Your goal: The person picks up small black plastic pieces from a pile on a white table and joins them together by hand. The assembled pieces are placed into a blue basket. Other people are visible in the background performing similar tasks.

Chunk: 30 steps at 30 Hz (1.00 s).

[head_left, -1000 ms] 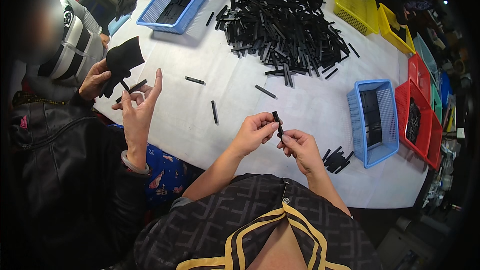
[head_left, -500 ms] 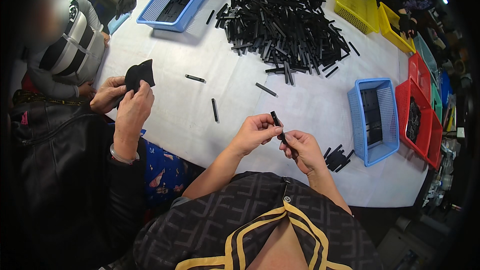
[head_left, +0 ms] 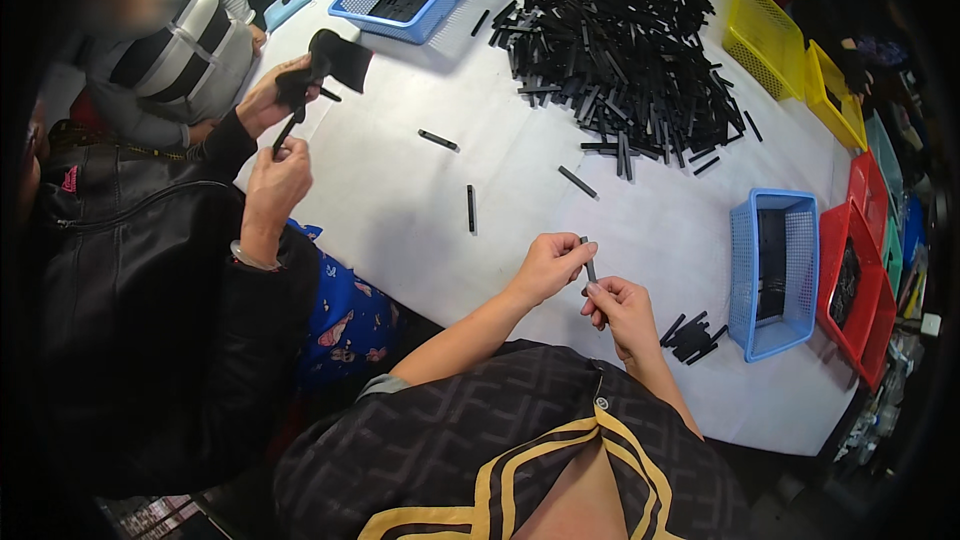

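Observation:
Over the near part of the table, my left hand (head_left: 553, 266) pinches the upper part of a slim dark strip (head_left: 590, 265) between thumb and fingers. My right hand (head_left: 622, 308) grips the strip's lower end. Its visible face looks grey and it stands nearly lengthwise away from me. Beside my right hand lies a small pile of black strips (head_left: 692, 339). Single strips rest beyond my hands, one (head_left: 578, 182) farther off, another (head_left: 471, 209) to the left and a third (head_left: 438, 140) beyond that.
A big heap of black strips (head_left: 625, 60) covers the far table. Blue baskets (head_left: 742, 275) stand right and far left, with yellow baskets (head_left: 765, 40) and red baskets (head_left: 870, 310) along the right edge. At left, a co-worker's hands (head_left: 275, 180) hold a black floppy piece and a strip.
The strip between my fingers has turned, showing a grey face instead of a black one. My view has shifted. The co-worker's hands have moved apart, and the black piece is spread wider.

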Available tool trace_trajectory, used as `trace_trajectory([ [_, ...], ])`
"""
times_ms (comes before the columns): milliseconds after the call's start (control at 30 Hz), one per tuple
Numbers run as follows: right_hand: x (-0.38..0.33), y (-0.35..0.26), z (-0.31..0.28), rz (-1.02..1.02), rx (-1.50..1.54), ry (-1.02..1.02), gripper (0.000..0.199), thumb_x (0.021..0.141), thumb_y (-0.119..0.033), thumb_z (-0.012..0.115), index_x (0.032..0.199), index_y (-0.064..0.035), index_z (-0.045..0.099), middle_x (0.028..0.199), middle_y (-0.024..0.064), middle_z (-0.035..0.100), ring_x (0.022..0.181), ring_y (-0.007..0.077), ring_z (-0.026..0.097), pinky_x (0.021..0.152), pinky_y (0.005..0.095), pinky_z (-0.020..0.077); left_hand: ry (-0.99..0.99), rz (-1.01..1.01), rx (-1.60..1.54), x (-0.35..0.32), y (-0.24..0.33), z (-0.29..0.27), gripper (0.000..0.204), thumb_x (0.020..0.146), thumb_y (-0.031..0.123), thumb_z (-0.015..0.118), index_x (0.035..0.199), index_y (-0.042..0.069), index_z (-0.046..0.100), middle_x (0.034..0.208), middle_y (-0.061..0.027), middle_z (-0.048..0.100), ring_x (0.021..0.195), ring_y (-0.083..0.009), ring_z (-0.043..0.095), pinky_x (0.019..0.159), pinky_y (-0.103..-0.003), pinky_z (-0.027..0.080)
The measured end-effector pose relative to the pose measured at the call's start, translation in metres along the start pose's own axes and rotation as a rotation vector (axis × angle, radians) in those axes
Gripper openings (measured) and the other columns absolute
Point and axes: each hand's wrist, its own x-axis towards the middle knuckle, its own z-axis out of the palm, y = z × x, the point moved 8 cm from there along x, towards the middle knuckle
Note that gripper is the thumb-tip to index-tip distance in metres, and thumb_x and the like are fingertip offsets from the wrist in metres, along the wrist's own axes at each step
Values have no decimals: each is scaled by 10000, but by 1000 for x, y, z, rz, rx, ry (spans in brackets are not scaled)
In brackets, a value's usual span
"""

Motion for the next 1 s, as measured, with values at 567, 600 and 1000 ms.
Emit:
trace_trajectory([
  [567,-3,2,15,-3,-14,-76,157,867,-152,572,808,-9,599,623,40,591,466,61,491,448,179,368,259,5,-183,-2,7,-62,239,825,207,645,691,24,571,513,19,458,417,-44,361,383,-192,245],
  [600,-2,0,12,-14,10,-70,160,868,-155,570,808,-10,600,622,39,591,465,61,490,447,179,368,256,15,-158,-3,11,-66,242,832,215,639,702,17,585,510,18,459,417,-48,363,384,-195,253],
  [1000,-8,-22,12,-97,-5,-58,199,871,-192,573,797,-10,600,599,22,567,475,52,467,455,176,348,-7,-148,-317,-16,1,-17,450,926,398,438,870,-14,609,526,-11,474,412,-68,367,396,-203,265],
])
